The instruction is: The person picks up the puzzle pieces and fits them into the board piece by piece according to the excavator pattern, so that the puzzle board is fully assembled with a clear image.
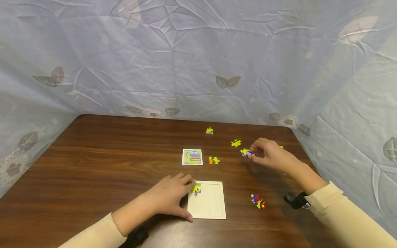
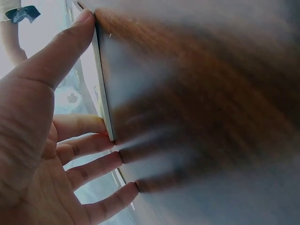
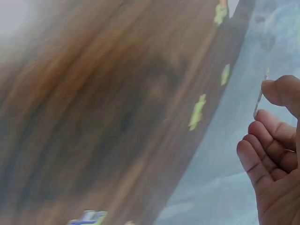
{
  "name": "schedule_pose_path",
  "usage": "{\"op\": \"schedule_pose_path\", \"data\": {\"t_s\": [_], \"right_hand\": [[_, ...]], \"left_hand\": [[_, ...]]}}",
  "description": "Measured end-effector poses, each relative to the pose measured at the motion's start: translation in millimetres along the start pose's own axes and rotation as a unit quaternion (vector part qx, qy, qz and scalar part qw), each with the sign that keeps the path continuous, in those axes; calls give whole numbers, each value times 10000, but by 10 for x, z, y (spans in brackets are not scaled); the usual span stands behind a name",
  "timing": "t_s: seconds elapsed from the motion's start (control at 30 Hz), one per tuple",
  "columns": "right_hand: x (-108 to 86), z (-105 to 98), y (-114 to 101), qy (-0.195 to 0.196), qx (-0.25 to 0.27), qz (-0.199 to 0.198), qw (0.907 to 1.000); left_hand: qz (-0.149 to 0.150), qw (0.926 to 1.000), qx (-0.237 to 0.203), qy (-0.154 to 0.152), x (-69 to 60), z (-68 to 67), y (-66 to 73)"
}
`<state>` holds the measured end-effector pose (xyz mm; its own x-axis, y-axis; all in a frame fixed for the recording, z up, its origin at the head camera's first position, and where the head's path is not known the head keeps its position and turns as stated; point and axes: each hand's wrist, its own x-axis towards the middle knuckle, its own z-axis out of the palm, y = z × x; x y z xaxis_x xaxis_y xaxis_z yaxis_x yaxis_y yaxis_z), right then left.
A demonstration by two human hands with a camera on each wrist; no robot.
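My left hand (image 1: 170,194) rests at the left edge of a pale puzzle board (image 1: 207,206), thumb by its near corner and index finger by the far one. In the left wrist view the left hand (image 2: 56,126) has its fingers spread, with fingertips on the table and against the board's edge (image 2: 104,93). One yellow-green puzzle piece (image 1: 196,189) lies in the board's far left corner. Above the table at the right, my right hand (image 1: 268,153) pinches a yellow and lilac puzzle piece (image 1: 246,152); the right wrist view shows this piece (image 3: 259,96) edge-on between thumb and index finger.
A picture card (image 1: 192,157) of an excavator lies beyond the board. Loose pieces lie about: one orange and green (image 1: 213,160), one at the back (image 1: 210,131), one yellow-green (image 1: 236,143) and a multicoloured group (image 1: 258,201). A patterned curtain (image 1: 198,69) surrounds the brown table (image 1: 93,165).
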<state>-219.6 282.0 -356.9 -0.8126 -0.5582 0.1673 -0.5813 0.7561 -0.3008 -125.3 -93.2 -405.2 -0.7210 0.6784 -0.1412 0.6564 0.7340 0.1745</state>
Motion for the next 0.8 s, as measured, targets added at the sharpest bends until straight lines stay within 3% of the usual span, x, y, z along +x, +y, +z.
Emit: {"op": "schedule_pose_path", "data": {"t_s": [0.3,0.8], "right_hand": [[66,-48,-351,-221,62,-362,9991],[18,299,-753,-576,-83,-701,9958]], "left_hand": [[31,10000,66,-15,1,0,-2],[138,9994,292,83,10,4,-9]]}}
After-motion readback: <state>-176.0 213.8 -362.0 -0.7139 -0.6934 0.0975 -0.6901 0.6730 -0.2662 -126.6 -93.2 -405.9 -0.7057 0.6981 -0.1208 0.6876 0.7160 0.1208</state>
